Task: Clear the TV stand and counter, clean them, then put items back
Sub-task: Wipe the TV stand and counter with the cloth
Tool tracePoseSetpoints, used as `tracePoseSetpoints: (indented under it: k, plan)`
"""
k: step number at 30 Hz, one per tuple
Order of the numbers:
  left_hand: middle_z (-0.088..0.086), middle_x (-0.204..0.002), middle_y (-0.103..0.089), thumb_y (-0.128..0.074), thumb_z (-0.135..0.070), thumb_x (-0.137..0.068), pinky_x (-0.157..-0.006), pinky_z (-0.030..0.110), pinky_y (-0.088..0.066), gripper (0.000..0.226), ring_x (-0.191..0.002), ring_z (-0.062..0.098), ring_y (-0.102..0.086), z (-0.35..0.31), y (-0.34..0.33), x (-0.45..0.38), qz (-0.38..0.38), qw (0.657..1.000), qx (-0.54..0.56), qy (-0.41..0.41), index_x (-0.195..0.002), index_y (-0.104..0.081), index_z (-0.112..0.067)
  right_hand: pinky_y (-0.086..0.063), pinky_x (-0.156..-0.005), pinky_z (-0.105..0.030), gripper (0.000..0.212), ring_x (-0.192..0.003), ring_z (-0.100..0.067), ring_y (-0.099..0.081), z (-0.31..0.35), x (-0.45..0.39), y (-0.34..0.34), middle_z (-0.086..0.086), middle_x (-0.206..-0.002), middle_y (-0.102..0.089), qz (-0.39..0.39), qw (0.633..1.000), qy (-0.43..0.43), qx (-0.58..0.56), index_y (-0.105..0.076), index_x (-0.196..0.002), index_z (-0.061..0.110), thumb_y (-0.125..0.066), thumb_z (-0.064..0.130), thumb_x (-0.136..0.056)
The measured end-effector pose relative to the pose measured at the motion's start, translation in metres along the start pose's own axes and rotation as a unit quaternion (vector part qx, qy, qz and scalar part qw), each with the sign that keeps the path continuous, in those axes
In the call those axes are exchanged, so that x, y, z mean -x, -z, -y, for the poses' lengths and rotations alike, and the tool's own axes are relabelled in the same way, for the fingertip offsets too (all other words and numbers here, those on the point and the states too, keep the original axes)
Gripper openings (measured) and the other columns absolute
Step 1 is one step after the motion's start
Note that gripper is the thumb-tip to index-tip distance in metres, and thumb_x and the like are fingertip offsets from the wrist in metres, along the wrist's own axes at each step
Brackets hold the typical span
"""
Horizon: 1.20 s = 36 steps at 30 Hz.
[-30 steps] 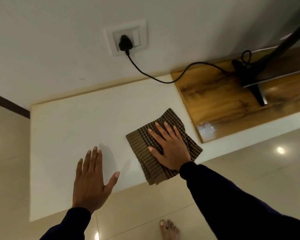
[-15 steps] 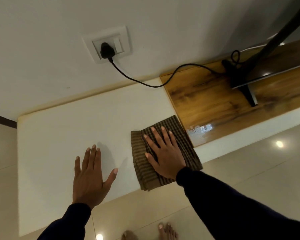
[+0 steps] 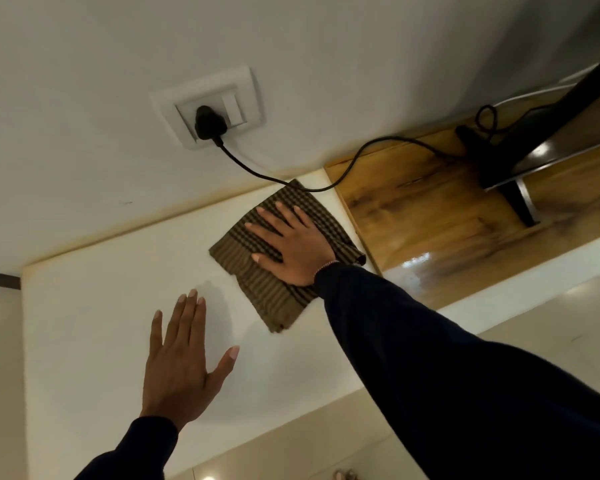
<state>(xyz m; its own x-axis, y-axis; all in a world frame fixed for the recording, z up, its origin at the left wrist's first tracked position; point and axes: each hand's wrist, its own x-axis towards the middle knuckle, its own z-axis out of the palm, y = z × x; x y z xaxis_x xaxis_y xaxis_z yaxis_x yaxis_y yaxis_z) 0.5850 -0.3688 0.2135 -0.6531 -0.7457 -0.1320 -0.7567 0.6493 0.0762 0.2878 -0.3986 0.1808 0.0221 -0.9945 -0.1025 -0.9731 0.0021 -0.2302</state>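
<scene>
The right hand [image 3: 293, 247], flat with fingers spread, has pushed the folded brown checked cloth [image 3: 278, 271] from the white worktop's [image 3: 84, 323] front edge to its back edge, partly hiding it, while the left hand [image 3: 181, 362] stays open, grasping nothing.

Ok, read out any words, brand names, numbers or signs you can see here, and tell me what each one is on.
None can be read.
The wall socket plate, plug and switch show no marking.
The checked cloth under the right hand has only a woven pattern.
The TV edge shows no logo.
</scene>
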Motion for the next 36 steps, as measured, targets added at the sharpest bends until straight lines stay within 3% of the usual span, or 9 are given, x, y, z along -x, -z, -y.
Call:
tracePoseSetpoints:
  k: [5,9,12,21,26,32,36]
  plan:
    - [0.014,-0.163,-0.024,-0.024,-0.067,-0.096,-0.122,0.058,-0.015,0.089,-0.153,0.029,-0.02,0.01,0.003,0.001,0.013,1.0,-0.016,0.012,-0.155,-0.027,0.0,0.005,-0.127,-0.05,0.069,-0.158,-0.029,0.0,-0.007,-0.022,0.002,0.004,-0.171,-0.009,-0.021,0.997,-0.077,-0.008,-0.014,-0.16,0.043,-0.019,0.072,-0.098]
    - [0.013,-0.163,-0.024,-0.022,-0.068,-0.096,-0.122,0.057,-0.014,0.089,-0.153,0.027,-0.02,0.008,0.007,0.006,0.015,1.0,-0.013,0.006,-0.155,-0.027,-0.001,0.002,-0.126,-0.053,0.073,-0.156,-0.036,-0.009,-0.01,-0.009,0.002,-0.002,-0.17,-0.017,-0.054,0.978,-0.196,-0.036,-0.015,-0.161,0.038,-0.02,0.073,-0.097]
    - [0.013,-0.163,-0.026,-0.022,-0.067,-0.096,-0.122,0.057,-0.015,0.089,-0.152,0.027,-0.022,0.009,0.013,0.009,0.014,1.0,-0.014,0.011,-0.154,-0.029,-0.001,-0.001,-0.128,-0.048,0.075,-0.157,-0.033,0.0,-0.013,0.011,0.001,-0.006,-0.17,-0.014,-0.068,0.965,-0.242,-0.073,-0.013,-0.162,0.033,-0.022,0.072,-0.098]
    - [0.012,-0.163,-0.026,-0.022,-0.068,-0.096,-0.124,0.055,-0.011,0.088,-0.153,0.024,-0.019,-0.003,0.018,0.026,0.01,1.0,-0.013,0.012,-0.154,-0.03,-0.002,-0.013,-0.125,-0.038,0.074,-0.157,-0.026,-0.01,0.005,0.087,-0.016,-0.005,-0.17,-0.014,-0.105,0.954,-0.267,-0.091,-0.018,-0.162,0.026,-0.031,0.065,-0.101]
    - [0.012,-0.162,-0.028,-0.019,-0.069,-0.096,-0.123,0.057,-0.014,0.089,-0.152,0.025,-0.022,-0.006,0.019,0.04,0.014,1.0,-0.004,0.024,-0.154,-0.03,-0.003,-0.025,-0.123,-0.041,0.071,-0.156,-0.026,-0.016,0.024,0.145,-0.025,-0.004,-0.169,-0.018,-0.107,0.951,-0.276,-0.085,-0.021,-0.162,0.027,-0.034,0.063,-0.102]
    - [0.011,-0.162,-0.027,-0.02,-0.069,-0.097,-0.123,0.057,-0.014,0.089,-0.153,0.023,-0.019,-0.003,0.012,0.056,0.025,0.999,0.012,0.021,-0.155,-0.028,-0.003,-0.015,-0.126,-0.052,0.072,-0.158,-0.027,-0.003,0.057,0.196,-0.035,-0.002,-0.171,-0.01,-0.06,0.959,-0.274,-0.033,-0.015,-0.163,0.031,-0.027,0.066,-0.101]
    - [0.01,-0.163,-0.027,-0.021,-0.069,-0.097,-0.124,0.054,-0.013,0.088,-0.153,0.022,-0.019,0.006,0.006,0.073,0.029,0.999,0.031,0.017,-0.155,-0.028,-0.002,-0.011,-0.125,-0.058,0.072,-0.157,-0.034,-0.005,0.098,0.199,-0.038,-0.004,-0.171,-0.012,-0.029,0.965,-0.258,-0.027,-0.017,-0.163,0.03,-0.028,0.065,-0.101]
